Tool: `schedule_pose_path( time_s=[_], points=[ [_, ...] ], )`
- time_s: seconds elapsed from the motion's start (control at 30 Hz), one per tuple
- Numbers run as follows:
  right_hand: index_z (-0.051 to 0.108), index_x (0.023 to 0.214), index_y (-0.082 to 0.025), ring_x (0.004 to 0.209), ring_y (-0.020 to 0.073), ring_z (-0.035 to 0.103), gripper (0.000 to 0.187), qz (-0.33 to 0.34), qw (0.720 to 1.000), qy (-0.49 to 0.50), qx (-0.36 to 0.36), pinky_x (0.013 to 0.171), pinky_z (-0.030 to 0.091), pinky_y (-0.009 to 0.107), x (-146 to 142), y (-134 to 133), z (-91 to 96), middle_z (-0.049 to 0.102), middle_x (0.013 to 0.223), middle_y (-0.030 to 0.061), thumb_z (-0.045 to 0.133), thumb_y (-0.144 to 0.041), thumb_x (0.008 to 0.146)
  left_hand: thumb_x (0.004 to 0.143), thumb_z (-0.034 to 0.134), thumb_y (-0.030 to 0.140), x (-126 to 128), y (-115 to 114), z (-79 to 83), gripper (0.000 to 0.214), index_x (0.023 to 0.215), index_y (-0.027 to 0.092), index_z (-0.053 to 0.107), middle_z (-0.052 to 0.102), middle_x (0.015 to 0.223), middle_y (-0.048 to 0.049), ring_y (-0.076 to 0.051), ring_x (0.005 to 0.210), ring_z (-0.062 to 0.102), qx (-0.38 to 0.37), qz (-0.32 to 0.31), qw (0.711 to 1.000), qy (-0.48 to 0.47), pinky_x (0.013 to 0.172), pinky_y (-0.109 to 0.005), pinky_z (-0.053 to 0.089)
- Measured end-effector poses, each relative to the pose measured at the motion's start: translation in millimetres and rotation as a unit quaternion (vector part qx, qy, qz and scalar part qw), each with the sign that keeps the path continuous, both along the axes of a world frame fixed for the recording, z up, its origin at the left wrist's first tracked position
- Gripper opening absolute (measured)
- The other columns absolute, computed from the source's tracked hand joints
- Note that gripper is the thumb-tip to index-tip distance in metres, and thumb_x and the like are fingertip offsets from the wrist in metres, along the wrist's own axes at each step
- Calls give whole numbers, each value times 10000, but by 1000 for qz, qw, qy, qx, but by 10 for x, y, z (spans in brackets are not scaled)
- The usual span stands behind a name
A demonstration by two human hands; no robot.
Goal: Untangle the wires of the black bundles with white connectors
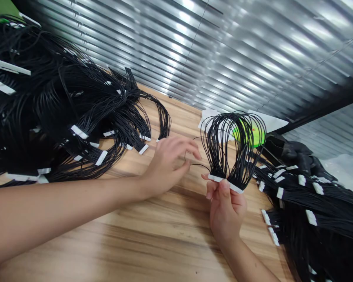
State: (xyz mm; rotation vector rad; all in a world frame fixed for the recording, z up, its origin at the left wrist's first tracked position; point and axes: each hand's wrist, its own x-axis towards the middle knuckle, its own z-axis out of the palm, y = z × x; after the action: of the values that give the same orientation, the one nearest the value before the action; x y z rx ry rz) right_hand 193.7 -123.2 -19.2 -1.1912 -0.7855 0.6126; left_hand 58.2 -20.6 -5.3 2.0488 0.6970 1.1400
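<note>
Clamped on 2 white connectors [223, 183] of a looped black wire harness [233, 145]: right hand [226, 213]; left hand [169, 166] spread open, just beside the loops; a heap of harnesses [76, 102] past it, a second heap [308, 199] past the right hand

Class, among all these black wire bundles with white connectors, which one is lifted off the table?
The looped bundle of black wires, pinched at its white connectors by the right hand. The other bundles lie heaped to either side.

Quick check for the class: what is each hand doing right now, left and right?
Left hand: open, fingers curved, beside a loose black wire.
Right hand: closed, holding a bundle of black wires by its white connectors.
</note>
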Motion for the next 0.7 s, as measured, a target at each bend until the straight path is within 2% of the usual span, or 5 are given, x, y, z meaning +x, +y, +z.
schedule_pose_path(
  time_s=[0.1, 0.23, 0.33, 0.5, 0.7],
  points=[
    [644, 739, -185, 473, 92, 446, 217, 1, 1000, -2, -6, 478, 375, 253, 6, -6, -5, 693, 677, 24, 677, -386, 815, 878, 488, 103, -15, -39, 44, 154, 895, 214, 593, 702, 891, 51, -122, 872, 630, -32, -68, 997, 21, 947, -304, 299],
    [608, 689, -190, 492, 111, 453, 248, 9, 999, -29, -32, 491, 371, 258, 9, -16, -16, 559, 529, -27, 661, -391, 824, 912, 544, 261, -14, -62, 80, 105, 896, 212, 636, 720, 825, 56, -125, 817, 648, -71, -99, 993, 6, 927, -303, 307],
    [609, 701, -186, 497, 122, 461, 258, 14, 998, -50, -47, 505, 382, 274, 4, -16, -21, 532, 511, -30, 641, -404, 835, 896, 580, 321, -6, -61, 84, 166, 811, 203, 660, 714, 790, 41, -127, 776, 632, -106, -90, 990, 6, 889, -298, 350],
    [633, 719, -171, 516, 137, 483, 278, 21, 994, -71, -75, 523, 393, 294, 3, -18, -15, 540, 527, -16, 622, -421, 841, 860, 622, 305, 11, -61, 65, 136, 809, 182, 652, 684, 750, 19, -123, 730, 593, -168, -94, 981, -38, 751, -253, 436],
    [644, 722, -176, 519, 132, 483, 255, 24, 995, -73, -62, 542, 397, 293, 6, -22, -25, 551, 537, -20, 622, -395, 851, 850, 612, 255, 9, -82, 68, 127, 751, 179, 638, 664, 785, 16, -130, 777, 582, -157, -77, 984, -23, 798, -272, 417]
  ],
)
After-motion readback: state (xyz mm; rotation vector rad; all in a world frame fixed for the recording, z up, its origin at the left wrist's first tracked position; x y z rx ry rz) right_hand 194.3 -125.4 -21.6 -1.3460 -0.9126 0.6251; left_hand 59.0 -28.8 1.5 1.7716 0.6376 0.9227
